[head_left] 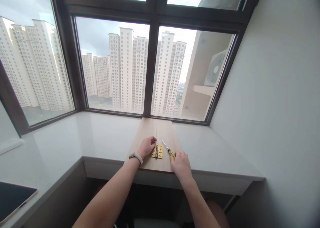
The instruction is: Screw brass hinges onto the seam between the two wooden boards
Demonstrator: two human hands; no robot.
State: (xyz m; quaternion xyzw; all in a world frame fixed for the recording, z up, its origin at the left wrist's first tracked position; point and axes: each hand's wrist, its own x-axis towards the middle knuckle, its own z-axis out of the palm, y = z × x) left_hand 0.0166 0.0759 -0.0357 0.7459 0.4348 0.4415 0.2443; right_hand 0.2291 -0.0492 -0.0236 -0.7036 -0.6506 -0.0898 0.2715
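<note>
A brass-coloured hinge [160, 152] lies opened flat across the seam between two pale wooden boards [145, 129]. My left hand [148, 145], with a light band at the wrist, rests over the hinge's left leaf and hides part of it. Its thumb and fingers are pinched together; whatever is between them is too small to make out. In my right hand [181, 163] is a screwdriver [171, 153] with a yellow and black handle. The metal shaft points up and left, its tip apart from the hinge, to the right of the seam.
The boards lie on a white windowsill ledge [107, 134], reaching from the window frame [147, 71] to the front edge. A dark flat device [15, 199] sits at the lower left. A white wall [280, 88] rises on the right.
</note>
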